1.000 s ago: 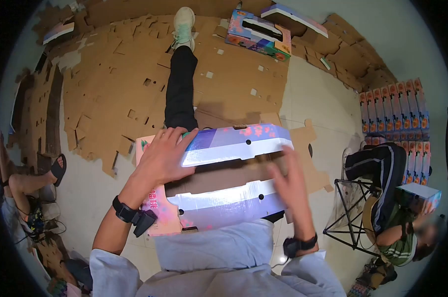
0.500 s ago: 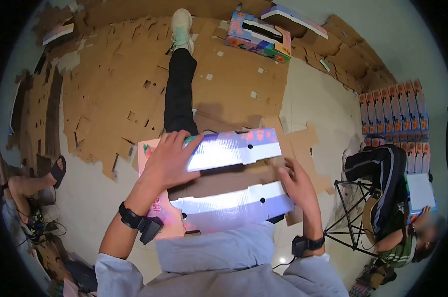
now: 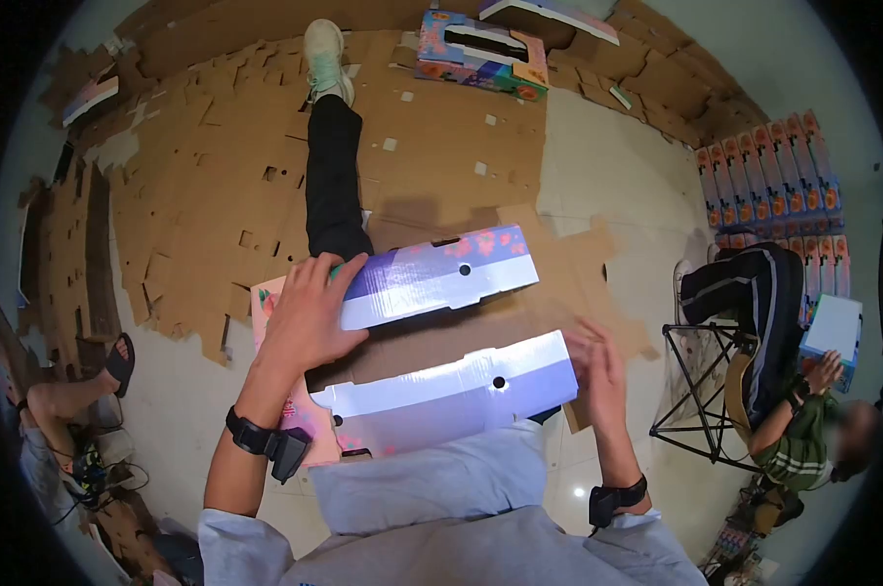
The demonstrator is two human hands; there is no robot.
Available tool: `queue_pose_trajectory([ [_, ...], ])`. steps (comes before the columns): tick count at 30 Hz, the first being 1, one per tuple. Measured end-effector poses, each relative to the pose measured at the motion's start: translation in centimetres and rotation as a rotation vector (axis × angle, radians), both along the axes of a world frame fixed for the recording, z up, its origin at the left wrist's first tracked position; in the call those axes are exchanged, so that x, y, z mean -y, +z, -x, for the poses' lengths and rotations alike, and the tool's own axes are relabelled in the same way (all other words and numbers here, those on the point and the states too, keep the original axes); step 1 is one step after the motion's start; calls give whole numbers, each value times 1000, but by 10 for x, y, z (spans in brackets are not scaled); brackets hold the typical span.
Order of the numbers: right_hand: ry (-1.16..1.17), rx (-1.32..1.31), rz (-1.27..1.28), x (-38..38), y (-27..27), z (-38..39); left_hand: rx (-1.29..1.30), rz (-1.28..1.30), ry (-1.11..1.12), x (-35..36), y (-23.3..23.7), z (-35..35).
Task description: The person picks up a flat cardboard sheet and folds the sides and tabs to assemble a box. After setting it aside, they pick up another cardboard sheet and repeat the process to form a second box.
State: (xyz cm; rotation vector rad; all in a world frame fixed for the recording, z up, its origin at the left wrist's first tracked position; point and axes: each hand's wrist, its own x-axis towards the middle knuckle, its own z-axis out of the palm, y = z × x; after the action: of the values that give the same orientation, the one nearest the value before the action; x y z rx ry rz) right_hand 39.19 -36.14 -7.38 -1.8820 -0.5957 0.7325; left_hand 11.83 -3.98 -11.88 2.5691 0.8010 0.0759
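Observation:
A partly folded cardboard carton, purple and pink with printed flowers, lies across my lap with its right end open. Its two long flaps, each with a round hole, stand apart, and the brown inside shows between them. My left hand is closed on the carton's far left corner, thumb on the inner side and fingers over the outer edge. Beside the open right end, my right hand is held with its fingers stretched out and somewhat blurred, next to the near flap's corner and holding nothing.
Flattened brown cardboard covers the floor ahead. A finished-looking carton stands at the back. On the right, a seated person holds a box near a folding stool and stacked cartons. Another person's leg shows at left.
My right hand has moved off the carton's right end, outward and slightly down. My left hand keeps its hold. The view has shifted a little, and the seated person's box is held differently.

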Motion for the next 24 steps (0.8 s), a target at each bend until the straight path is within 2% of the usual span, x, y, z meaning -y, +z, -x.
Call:
queue_pose_trajectory([
  [1, -80, 129, -43, 19, -9, -10, 10, 5, 7, 0, -2, -3],
  [4, 235, 946, 47, 94, -31, -37, 43, 23, 36, 1, -1, -5],
  [8, 357, 1028, 64, 140, -90, -33, 58, 36, 27, 0, 1, -4],
  [11, 145, 1019, -187, 101, -98, -40, 61, 20, -15, -1, 4, -6],
  [13, -62, 788, -116, 56, -95, -44, 53, 49, -63, 0, 12, -8],
  [15, -6, 598, 158, -9, -62, -57, 46, 26, -70, 1, 9, -11],
  [17, 196, 878, 300, -43, -62, -82, 60, -8, -60, 1, 3, -14],
  [20, 251, 678, 203, -87, -81, -105, 28, 66, -28, 2, 16, -9],
  [23, 366, 871, 214, -105, -104, -125, 50, 47, -30, 4, 13, -13],
  [24, 351, 854, 199, -109, -107, -127, 65, 37, -37, 4, 12, -15],
])
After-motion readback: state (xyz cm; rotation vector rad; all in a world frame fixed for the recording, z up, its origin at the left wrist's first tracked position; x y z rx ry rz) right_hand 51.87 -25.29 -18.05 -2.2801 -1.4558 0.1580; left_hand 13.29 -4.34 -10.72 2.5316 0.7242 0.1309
